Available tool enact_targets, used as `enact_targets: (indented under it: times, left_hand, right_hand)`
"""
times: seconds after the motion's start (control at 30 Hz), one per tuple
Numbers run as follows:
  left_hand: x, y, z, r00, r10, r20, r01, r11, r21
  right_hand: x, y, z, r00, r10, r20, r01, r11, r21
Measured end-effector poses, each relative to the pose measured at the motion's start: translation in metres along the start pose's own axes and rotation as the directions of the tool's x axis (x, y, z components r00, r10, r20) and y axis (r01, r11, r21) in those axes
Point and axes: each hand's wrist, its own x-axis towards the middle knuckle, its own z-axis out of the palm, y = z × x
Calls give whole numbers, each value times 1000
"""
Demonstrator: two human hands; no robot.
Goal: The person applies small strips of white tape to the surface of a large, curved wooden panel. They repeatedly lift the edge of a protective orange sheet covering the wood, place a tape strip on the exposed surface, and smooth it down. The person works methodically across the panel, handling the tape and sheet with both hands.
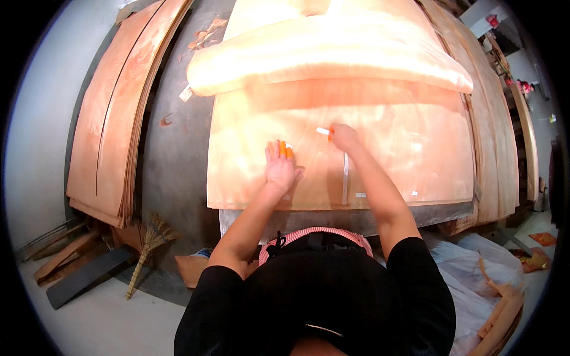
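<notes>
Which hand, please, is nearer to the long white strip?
Right: the right hand is at the far end of the long white strip; the left hand is off to its left.

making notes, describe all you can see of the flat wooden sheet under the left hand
The thin-looking, pale orange wooden sheet lies flat, faintly grained, its near edge straightish. A pale wooden roll lies across its far part; narrow white strips lie on it. The left hand rests palm-down on it; whether the right hand touches is unclear.
</notes>
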Motion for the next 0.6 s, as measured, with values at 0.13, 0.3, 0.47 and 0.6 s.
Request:
enact_targets:
  times: [0.13,0.3,0.47,0.6]
  left_hand:
    - [3,-2,0,994,100,34,-100,995,-16]
    - [3,-6,8,997,26,-76,-23,999,34]
    - [-2,4,-10,998,57,4,-57,998,25]
    - [4,8,-10,998,49,40,-50,998,28]
  right_hand:
    - [-35,47,-20,982,102,157,-188,516,836]
    - [-151,114,-23,930,361,69,4,-196,981]
    - [-301,232,17,763,639,-97,446,-411,795]
    - [-409,291,23,423,906,-18,569,-250,783]
